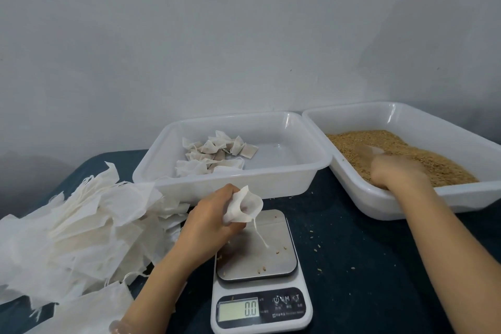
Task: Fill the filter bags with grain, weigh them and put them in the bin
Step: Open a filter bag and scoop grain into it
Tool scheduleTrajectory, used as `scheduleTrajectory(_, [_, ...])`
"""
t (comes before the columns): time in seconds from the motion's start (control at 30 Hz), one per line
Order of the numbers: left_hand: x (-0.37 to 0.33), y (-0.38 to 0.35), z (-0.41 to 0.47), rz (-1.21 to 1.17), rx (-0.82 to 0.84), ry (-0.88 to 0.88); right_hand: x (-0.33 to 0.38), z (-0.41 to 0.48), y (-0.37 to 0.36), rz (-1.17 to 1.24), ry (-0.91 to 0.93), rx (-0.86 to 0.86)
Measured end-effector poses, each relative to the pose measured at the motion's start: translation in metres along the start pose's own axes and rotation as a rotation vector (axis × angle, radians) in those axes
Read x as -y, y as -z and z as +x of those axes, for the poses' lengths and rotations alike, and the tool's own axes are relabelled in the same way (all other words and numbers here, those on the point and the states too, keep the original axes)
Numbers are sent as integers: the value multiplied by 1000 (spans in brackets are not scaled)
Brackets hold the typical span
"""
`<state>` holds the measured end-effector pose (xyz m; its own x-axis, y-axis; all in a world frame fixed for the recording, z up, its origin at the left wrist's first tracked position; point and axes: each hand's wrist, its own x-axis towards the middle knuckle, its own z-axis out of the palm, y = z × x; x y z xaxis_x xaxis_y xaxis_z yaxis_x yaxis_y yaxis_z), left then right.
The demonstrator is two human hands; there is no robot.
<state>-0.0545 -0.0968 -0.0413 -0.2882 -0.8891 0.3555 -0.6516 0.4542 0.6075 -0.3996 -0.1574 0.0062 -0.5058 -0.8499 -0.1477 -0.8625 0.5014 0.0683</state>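
Observation:
My left hand (210, 221) holds an empty white filter bag (245, 205) with its mouth spread wide, just above the far edge of the kitchen scale (257, 268); the bag's drawstring dangles over the platform. The display reads 0.0 and a few loose grains lie on the platform. My right hand (397, 173) is down in the white grain tray (461, 198), blurred, gripping a clear scoop (366, 152) that digs into the brown grain (423, 160). A second white bin (284, 179) behind the scale holds several filled bags (217, 154).
A big loose pile of empty filter bags (81, 228) covers the table's left side. Stray grains dot the dark blue cloth (366, 279) between scale and grain tray. A grey wall stands close behind both trays.

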Motion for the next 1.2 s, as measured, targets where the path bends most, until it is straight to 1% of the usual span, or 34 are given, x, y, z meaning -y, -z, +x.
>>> scheduleTrajectory(0.07, [0, 0, -1, 2, 2, 3, 0, 0, -1, 9, 116, 26])
scheduleTrajectory(0.17, [0, -1, -1, -15, 0, 3, 3, 2, -3, 165, 221, 24])
scheduleTrajectory(0.27, [-1, -1, -1, -17, 3, 10, 7, 2, -3, 384, 212, 69])
scheduleTrajectory(0.33, [-1, -1, -1, -26, 2, 8, 5, 5, -3, 526, 173, 46])
scheduleTrajectory(0.4, [-1, -1, -1, -37, -6, 9, 0, 8, -3, 594, 133, -9])
scheduleTrajectory(0.47, [-2, 0, -1, -41, -13, 15, -2, 8, -1, 591, 112, -39])
scheduleTrajectory(0.6, [-2, 1, -1, -62, -11, 44, -3, 1, 2, 518, 69, -30])
scheduleTrajectory(0.9, [0, 4, -1, -63, -37, 77, -8, -16, 10, 228, -86, -298])
scheduleTrajectory(1.1, [0, 4, -2, -52, -33, 67, -8, -22, 15, 202, -103, -364])
scheduleTrajectory(1.2, [0, 4, -2, -64, -36, 81, -13, -21, 16, 248, -104, -368])
